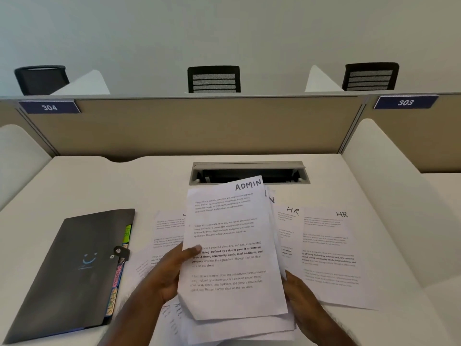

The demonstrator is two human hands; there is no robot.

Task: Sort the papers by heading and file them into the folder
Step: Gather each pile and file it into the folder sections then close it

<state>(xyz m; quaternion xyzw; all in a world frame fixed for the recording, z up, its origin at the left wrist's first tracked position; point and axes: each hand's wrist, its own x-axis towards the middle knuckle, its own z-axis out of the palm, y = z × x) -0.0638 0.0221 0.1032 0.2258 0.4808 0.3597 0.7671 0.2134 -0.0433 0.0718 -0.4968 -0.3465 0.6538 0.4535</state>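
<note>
Two hands hold the ADMIN stack (234, 248) above the bench (74, 181): left hand (164, 273) pinching its edge, right hand (303, 298) steadying, likely squaring it. HR sheets (329, 255) lie right; the folder (72, 270) waits closed, left.

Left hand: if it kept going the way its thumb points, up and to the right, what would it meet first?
The left hand already grips the ADMIN sheet, thumb on its face. Further along lie the HR sheets, probably lower on the desk; depth is unclear.
</note>
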